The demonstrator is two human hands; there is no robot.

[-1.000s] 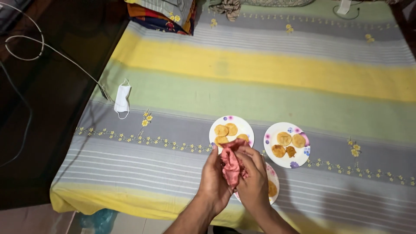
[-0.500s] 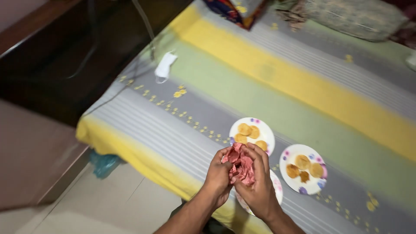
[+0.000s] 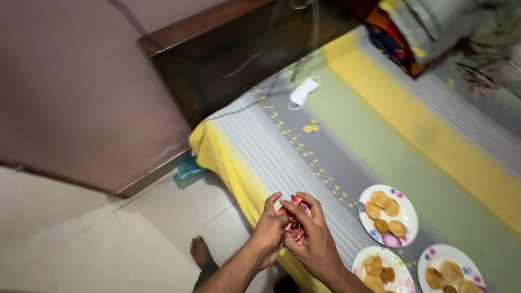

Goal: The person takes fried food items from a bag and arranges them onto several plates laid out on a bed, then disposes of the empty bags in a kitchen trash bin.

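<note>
Both my hands are closed together around a crumpled pink wrapper (image 3: pixel 294 223) at the near edge of a bed. My left hand (image 3: pixel 269 230) grips it from the left and my right hand (image 3: pixel 311 237) wraps it from the right; most of the wrapper is hidden by my fingers. Just right of my hands stand three small floral plates with round golden biscuits: one (image 3: pixel 406 216) further back, one (image 3: pixel 395 264) at the bottom next to my right wrist, one (image 3: pixel 465 261) at the lower right corner.
The plates rest on a striped bedsheet (image 3: pixel 380 130) in grey, green and yellow. A white face mask (image 3: pixel 302 93) lies near its far corner. Dark wooden furniture (image 3: pixel 228 59) stands beyond, folded clothes (image 3: pixel 434 32) at top right. My bare foot (image 3: pixel 199 251) is on the tiled floor.
The view has swung left and tilted, now showing floor, wall and my foot. My hands stay clasped on the pink wrapper at the bed's edge; the plates have not moved.
</note>
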